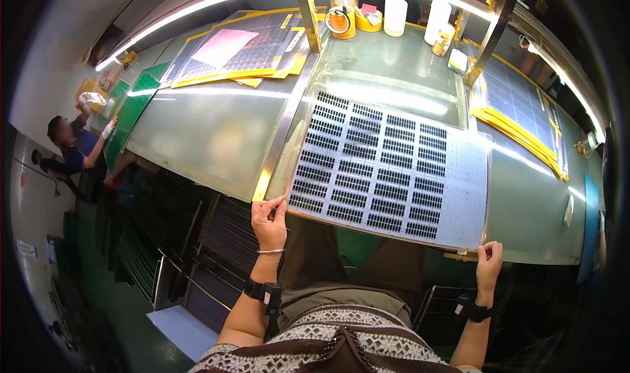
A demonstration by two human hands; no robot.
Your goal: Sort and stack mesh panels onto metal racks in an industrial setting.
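A thin, pale rectangular panel (462, 196) lies across the worktop in front of me, its near edge reaching over the table's front edge. Columns of black slotted blocks cover most of it, and a plain pale strip with fine marks runs down its right side. At its near left corner my left hand (269, 223) is closed, thumb and fingers pinching the edge. My right hand (489, 263) pinches the near right corner in the same way. The fingertips' undersides are hidden.
Stacks of yellow-edged dark sheets lie at far left (230, 55) and right (518, 104). White bottles (395, 15) and an orange container (342, 22) stand at the back. Metal posts (307, 15) rise from the table. Racks (223, 232) stand below; another person (82, 140) handles a green board (134, 114).
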